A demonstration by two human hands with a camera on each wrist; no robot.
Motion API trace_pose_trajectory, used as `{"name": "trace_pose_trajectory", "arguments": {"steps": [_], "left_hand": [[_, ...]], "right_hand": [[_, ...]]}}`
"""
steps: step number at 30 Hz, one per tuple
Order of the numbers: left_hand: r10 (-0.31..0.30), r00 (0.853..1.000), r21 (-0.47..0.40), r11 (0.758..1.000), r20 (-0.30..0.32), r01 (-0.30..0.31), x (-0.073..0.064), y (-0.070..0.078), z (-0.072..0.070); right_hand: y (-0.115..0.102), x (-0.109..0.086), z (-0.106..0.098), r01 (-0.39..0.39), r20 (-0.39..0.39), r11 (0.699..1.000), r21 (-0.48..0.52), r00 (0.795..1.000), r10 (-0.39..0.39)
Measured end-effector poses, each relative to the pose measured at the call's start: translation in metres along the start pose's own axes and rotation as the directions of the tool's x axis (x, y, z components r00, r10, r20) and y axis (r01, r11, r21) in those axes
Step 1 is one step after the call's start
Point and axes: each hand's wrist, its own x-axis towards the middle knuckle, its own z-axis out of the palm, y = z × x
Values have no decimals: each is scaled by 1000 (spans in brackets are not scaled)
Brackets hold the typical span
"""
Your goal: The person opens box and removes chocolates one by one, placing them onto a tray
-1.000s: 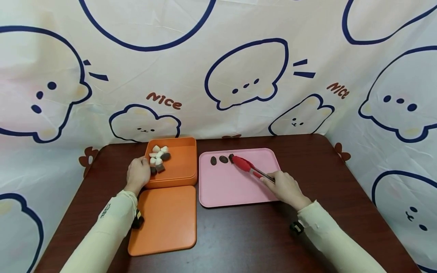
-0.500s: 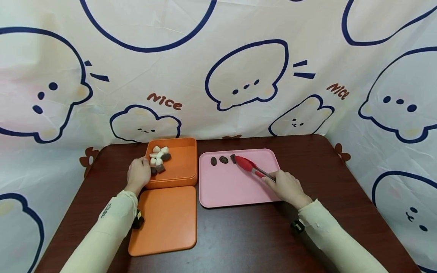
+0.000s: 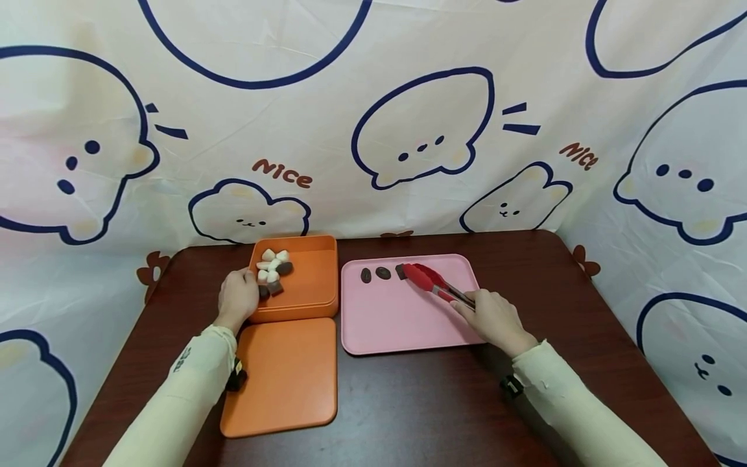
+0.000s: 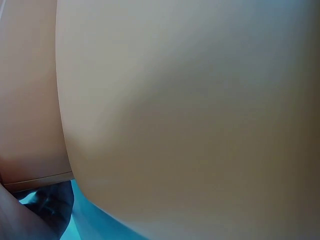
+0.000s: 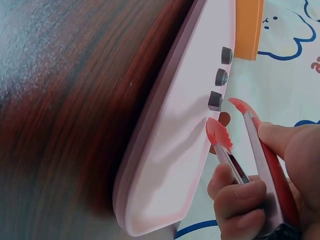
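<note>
My right hand (image 3: 495, 322) grips red-tipped tongs (image 3: 421, 277) by their metal arms, over the pink tray (image 3: 403, 324). In the right wrist view the tong tips (image 5: 218, 134) stand apart, with a square dark chocolate piece (image 5: 215, 101) on the tray just beyond them. Two oval dark chocolate pieces, one at the left (image 3: 366, 275) and one in the middle (image 3: 383, 273), complete a row with it. My left hand (image 3: 238, 299) holds the left wall of an orange box (image 3: 309, 275). White marshmallow-like pieces (image 3: 272, 264) and several dark pieces (image 3: 276, 288) lie inside the box.
An orange lid (image 3: 283, 379) lies flat in front of the box. Everything stands on a dark wooden table (image 3: 408, 408). A white printed cloth (image 3: 327, 130) hangs behind and at both sides. The box's right side is close to the tray's left edge.
The tongs have opened and let go of the square chocolate piece, which now stands on the tray slightly right of its earlier spot. The left hand has stayed on the box.
</note>
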Motion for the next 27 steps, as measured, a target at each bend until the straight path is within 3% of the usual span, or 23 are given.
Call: {"name": "trace_pose_trajectory", "arguments": {"steps": [8, 27], "left_hand": [[6, 1000, -3, 1000, 0, -6, 0, 1, -2], [19, 998, 20, 1000, -68, -18, 0, 0, 2]], "right_hand": [[-4, 2, -2, 2, -14, 1000, -16, 1000, -2], [-33, 5, 1, 63, -57, 998, -20, 996, -64]]}}
